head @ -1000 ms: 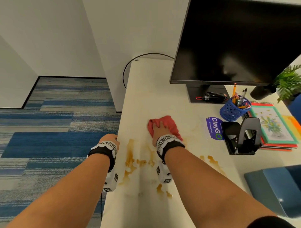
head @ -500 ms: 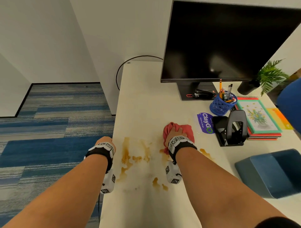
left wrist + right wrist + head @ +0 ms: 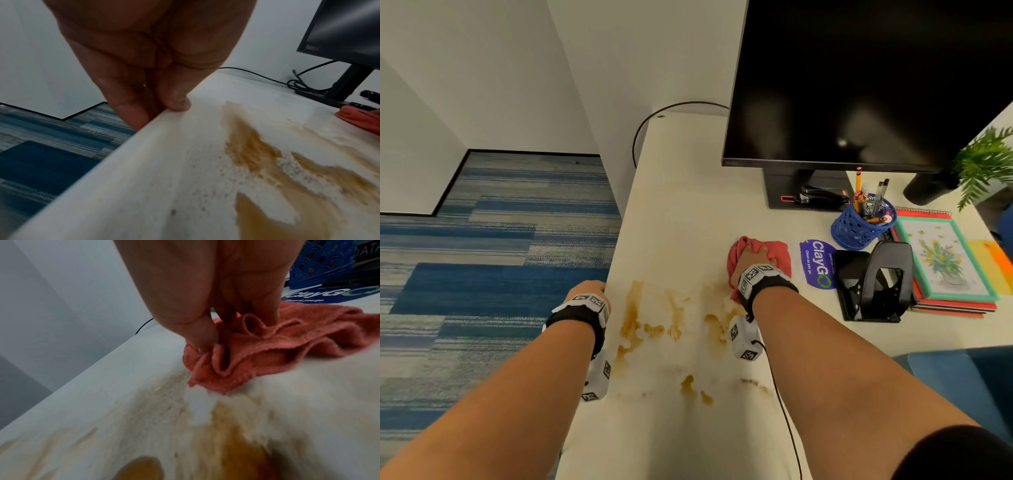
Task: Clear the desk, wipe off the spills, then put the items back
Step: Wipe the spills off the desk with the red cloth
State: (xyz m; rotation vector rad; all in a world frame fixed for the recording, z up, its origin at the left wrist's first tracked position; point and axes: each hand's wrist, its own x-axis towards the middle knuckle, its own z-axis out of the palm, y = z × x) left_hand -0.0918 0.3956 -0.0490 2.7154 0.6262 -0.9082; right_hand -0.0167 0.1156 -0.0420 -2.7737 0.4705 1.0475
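Note:
A crumpled red cloth (image 3: pixel 779 251) (image 3: pixel 267 350) lies on the white desk (image 3: pixel 681 192), just left of the purple ClayGo sticker (image 3: pixel 816 262). My right hand (image 3: pixel 753 255) (image 3: pixel 236 327) presses on it, thumb and fingers bunching the fabric. Brown spill streaks (image 3: pixel 633 318) (image 3: pixel 257 154) (image 3: pixel 236 443) spread across the desk between my two arms, with smaller drops nearer me. My left hand (image 3: pixel 589 289) (image 3: pixel 158 110) grips the desk's left edge (image 3: pixel 102 178), thumb on top and fingers underneath.
A black monitor (image 3: pixel 859 85) stands at the back right with a stapler (image 3: pixel 822 197) on its base. A blue pen holder (image 3: pixel 859 226), black hole punch (image 3: pixel 883 284), stacked notebooks (image 3: pixel 945 257) and a plant (image 3: pixel 986 161) crowd the right side. A blue chair (image 3: pixel 962 383) sits at lower right.
My right hand has slid the red cloth rightward across the desk, from the middle to beside the purple sticker. My left hand has stayed on the desk edge.

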